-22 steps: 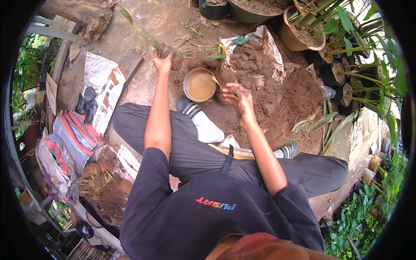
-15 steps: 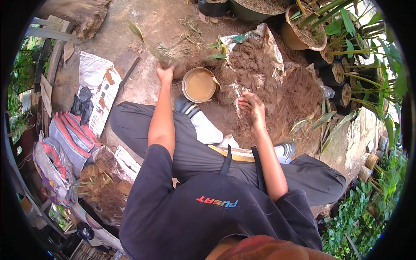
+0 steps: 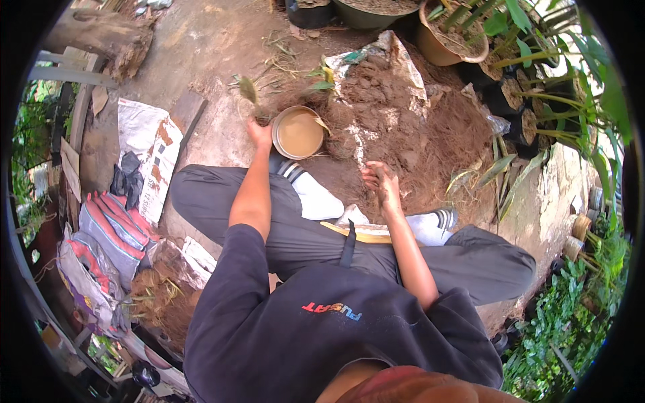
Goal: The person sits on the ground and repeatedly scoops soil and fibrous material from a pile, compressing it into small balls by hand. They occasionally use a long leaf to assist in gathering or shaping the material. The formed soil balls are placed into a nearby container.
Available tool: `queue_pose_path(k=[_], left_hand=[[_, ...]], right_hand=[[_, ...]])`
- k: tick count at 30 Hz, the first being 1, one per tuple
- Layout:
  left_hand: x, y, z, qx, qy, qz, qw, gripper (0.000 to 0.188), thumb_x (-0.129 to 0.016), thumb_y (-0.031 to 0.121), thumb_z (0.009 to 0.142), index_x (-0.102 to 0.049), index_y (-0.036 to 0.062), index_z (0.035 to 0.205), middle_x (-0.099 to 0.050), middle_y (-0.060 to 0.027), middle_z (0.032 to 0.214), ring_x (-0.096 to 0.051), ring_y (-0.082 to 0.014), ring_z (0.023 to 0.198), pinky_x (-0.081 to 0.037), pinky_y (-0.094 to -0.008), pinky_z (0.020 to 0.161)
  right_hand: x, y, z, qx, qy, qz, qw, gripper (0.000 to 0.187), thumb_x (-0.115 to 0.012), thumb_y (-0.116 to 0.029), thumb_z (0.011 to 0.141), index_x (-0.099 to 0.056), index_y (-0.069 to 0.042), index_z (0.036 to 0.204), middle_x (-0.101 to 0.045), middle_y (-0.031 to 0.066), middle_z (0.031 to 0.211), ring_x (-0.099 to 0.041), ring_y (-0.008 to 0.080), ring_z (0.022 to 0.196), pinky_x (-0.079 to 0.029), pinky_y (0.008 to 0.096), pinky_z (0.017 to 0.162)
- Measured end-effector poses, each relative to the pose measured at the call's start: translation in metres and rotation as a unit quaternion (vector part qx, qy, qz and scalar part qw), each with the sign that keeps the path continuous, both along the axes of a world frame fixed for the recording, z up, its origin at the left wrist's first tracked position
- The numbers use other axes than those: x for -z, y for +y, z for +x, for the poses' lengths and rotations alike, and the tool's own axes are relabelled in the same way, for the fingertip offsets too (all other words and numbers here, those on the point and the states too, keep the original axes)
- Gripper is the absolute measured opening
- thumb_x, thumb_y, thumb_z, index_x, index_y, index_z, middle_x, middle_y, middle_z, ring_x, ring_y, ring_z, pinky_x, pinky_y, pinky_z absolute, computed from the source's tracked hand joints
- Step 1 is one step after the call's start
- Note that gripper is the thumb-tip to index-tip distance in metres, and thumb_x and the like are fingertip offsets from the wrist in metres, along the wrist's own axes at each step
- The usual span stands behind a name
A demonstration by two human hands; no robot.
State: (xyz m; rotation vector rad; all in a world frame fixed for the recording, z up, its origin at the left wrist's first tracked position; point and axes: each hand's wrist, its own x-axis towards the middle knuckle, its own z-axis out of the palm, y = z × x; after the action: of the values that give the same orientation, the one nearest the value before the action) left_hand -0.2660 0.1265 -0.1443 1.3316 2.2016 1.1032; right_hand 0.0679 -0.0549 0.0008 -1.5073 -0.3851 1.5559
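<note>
A small leafy plant [image 3: 248, 91] is held upright by its base in the left hand [image 3: 259, 134], whose fingers are closed about the stem and partly hidden by leaves and roots; the hand is placed just beside the left rim of a round bucket [image 3: 281, 152], by which muddy brown water [image 3: 299, 133] is held. The right hand [image 3: 381, 183] is held half curled near the lower edge of a mound of dark soil [image 3: 386, 94]; whether anything is pinched between its fingers cannot be told. The mound is backed by a torn white sack [image 3: 414, 87] and is flanked on the right by loose brown fibre [image 3: 463, 138]; farther up, a terracotta-coloured pot [image 3: 440, 52] and a dark green pot [image 3: 373, 22] are seen, both filled with soil. A white sock [image 3: 316, 196] with dark stripes is seen below the bucket, between the crossed legs in dark trousers [image 3: 232, 195]; on the left, a white printed sack [image 3: 141, 121] is laid flat, with red-and-grey striped sacking [image 3: 111, 225] heaped below it.
</note>
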Motion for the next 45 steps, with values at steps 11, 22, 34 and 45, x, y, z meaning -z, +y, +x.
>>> queue_pose_path(k=[11, 22, 34, 45], left_hand=[[-0.046, -0.002, -0.008, 0.044, -0.110, -0.095, 0.988, 0.043, -0.072, 0.013, 0.071, -0.064, -0.0010, 0.110, -0.070, -0.0136, 0.100, -0.066, -0.0239, 0.090, -0.049, -0.0334, 0.083], [-0.101, -0.021, 0.015, 0.051, -0.022, -0.080, 0.995, 0.055, -0.070, 0.025, 0.074, -0.059, -0.0066, 0.118, -0.063, -0.0246, 0.112, -0.060, -0.0313, 0.107, -0.044, -0.0358, 0.094], [-0.173, -0.031, 0.118, 0.096, 0.015, 0.175, 0.980, 0.019, -0.063, 0.007, 0.079, -0.062, 0.0001, 0.097, -0.061, -0.0100, 0.092, -0.058, -0.0239, 0.085, -0.047, -0.0341, 0.078], [-0.079, -0.101, 0.295, 0.530, 0.170, -0.204, 0.806, 0.073, -0.076, 0.029, 0.074, -0.042, 0.0103, 0.136, -0.036, -0.0228, 0.141, -0.033, -0.0405, 0.132, -0.033, -0.0525, 0.106]], right_hand=[[-0.006, -0.001, 0.034, 0.076, 0.002, 0.004, 0.997, 0.023, -0.060, -0.032, 0.091, -0.065, -0.011, 0.100, -0.068, 0.0025, 0.086, -0.062, 0.0090, 0.073, -0.046, 0.0233, 0.066], [0.075, -0.008, 0.110, 0.194, -0.085, -0.011, 0.977, 0.029, -0.057, -0.032, 0.091, -0.061, -0.008, 0.108, -0.069, 0.0030, 0.087, -0.064, 0.0098, 0.073, -0.049, 0.0233, 0.066], [0.092, -0.011, 0.110, 0.192, -0.144, -0.011, 0.971, 0.022, -0.060, -0.024, 0.090, -0.065, -0.007, 0.103, -0.070, 0.0047, 0.086, -0.064, 0.0109, 0.072, -0.048, 0.0228, 0.061], [0.110, 0.011, 0.124, -0.198, -0.563, 0.007, 0.802, 0.083, -0.075, -0.011, 0.068, -0.036, -0.019, 0.141, -0.039, 0.0128, 0.142, -0.037, 0.0402, 0.129, -0.037, 0.0496, 0.104]])
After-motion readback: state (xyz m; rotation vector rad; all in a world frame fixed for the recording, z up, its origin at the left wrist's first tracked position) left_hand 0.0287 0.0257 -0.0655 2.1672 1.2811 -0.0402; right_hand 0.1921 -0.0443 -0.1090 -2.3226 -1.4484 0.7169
